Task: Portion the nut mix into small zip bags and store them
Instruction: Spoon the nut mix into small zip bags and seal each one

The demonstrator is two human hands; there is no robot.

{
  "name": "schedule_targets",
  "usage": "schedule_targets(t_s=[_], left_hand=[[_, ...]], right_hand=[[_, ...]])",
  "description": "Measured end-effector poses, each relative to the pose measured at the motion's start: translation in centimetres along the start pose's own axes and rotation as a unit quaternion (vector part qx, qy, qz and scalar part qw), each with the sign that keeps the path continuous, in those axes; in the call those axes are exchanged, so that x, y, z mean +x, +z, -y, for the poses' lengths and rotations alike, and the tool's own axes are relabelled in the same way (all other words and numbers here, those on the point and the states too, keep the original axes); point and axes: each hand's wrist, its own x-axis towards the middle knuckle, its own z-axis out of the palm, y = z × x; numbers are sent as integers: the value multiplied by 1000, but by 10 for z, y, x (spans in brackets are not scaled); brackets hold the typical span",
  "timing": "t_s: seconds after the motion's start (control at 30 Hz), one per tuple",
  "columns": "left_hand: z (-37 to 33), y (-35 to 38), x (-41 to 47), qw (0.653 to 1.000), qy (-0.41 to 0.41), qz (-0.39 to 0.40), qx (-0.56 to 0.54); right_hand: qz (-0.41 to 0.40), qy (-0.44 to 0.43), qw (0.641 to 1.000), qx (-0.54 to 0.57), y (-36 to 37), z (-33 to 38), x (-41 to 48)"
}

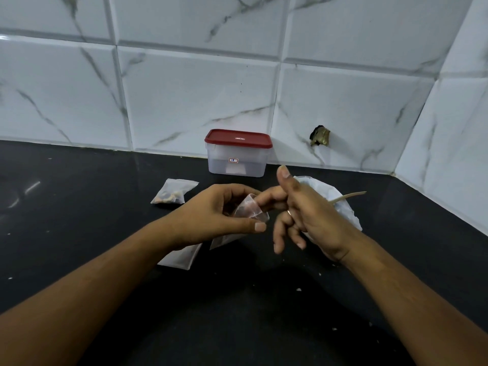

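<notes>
My left hand (219, 210) holds a small clear zip bag (249, 210) above the black counter, thumb under its lower edge. My right hand (303, 210) is beside it, index finger touching the bag's top, thumb raised, other fingers loosely spread. A filled zip bag of nut mix (173, 192) lies flat on the counter, left of the hands. Further zip bags (182, 256) lie under my left wrist, partly hidden. Behind my right hand sits a white bag or bowl (340, 199) with a wooden spoon handle (348, 196) sticking out; its contents are hidden.
A translucent storage box with a red lid (238, 153) stands shut against the tiled wall at the back. The black countertop (79, 207) carries a few crumbs at the front right. The tiled walls meet in a corner at the right, and a hole (320, 136) shows in the back wall.
</notes>
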Motion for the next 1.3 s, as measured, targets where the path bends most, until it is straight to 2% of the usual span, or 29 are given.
schedule_targets(t_s=[0.23, 0.4, 0.5, 0.67, 0.77, 0.9, 1.0, 1.13, 1.2, 1.3], left_hand=[[3, 4, 5, 996, -34, -39, 78], [-2, 11, 19, 982, 9, -64, 178], [-9, 19, 32, 975, 44, -63, 211], [-11, 30, 55, 972, 90, -99, 192], [-14, 38, 69, 972, 88, -115, 185], [-2, 44, 78, 982, 52, -152, 101], [10, 46, 75, 980, 28, -159, 114], [17, 49, 69, 981, 6, -153, 121], [19, 51, 68, 982, -1, -142, 123], [16, 55, 69, 982, 3, -145, 125]], right_hand=[[-46, -40, 996, -58, 2, 2, -2], [-93, -54, 982, -158, -3, 0, -9], [-95, -40, 987, -122, -11, -3, -10], [-134, -9, 989, -64, -25, -12, -4], [-152, -21, 986, -69, -40, -10, -6], [-261, -71, 960, -64, -65, -11, -9], [-399, -87, 902, -139, -87, -20, -10], [-515, 15, 814, -268, -118, -45, -14], [-515, 85, 806, -281, -126, -56, -15], [-458, 192, 823, -277, -127, -65, -16]])
